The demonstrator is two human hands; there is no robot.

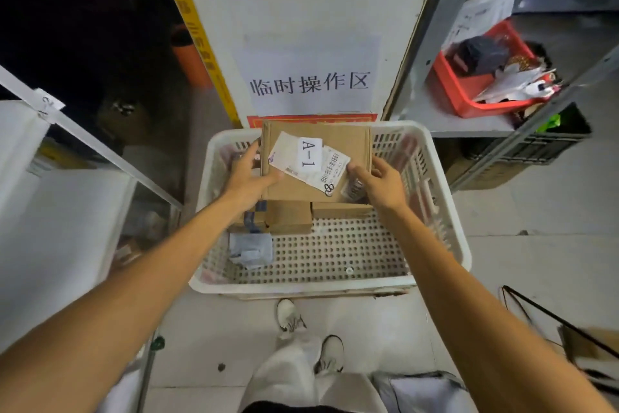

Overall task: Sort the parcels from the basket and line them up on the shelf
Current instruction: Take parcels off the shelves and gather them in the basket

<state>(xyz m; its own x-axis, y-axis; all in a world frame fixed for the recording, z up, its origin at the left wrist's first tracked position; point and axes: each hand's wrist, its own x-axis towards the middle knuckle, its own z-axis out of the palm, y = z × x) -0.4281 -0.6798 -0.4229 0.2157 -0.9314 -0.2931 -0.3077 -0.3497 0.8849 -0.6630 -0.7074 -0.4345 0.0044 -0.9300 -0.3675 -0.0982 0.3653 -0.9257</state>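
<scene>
Holding a brown box (318, 161) over the far half of the white basket (445, 211), we grip it from both sides; our left hand (249, 178) clasps its left edge with the thumb lying on the top face, and our right hand (382, 183) pinches the near right corner, thumb on top and fingers curled beneath; the box sits roughly level, its top turned up to us. A white shipping label (330, 166) lies slanted across that top, with barcodes on it, and a smaller white tag (308, 154) reading "A-1" is stuck over it.

Under the held box, two more brown boxes rest on the basket's perforated floor; the left one (284, 218) carries dark tape at its left end, the right one (341, 210) lies just beside it, mostly hidden; a small grey packet (251, 250) lies nearer us, near the left wall. The near half of the floor shows bare holes.

Beyond the basket stands a white panel with a sign (310, 83) of printed characters. To our left a shelf (83, 141) runs with a metal rail and a small paper tag; to our right another shelf (469, 124) bears a red tray (462, 94) of mixed items. Below, our pale trousers and shoes (330, 352) stand on the grey floor.
</scene>
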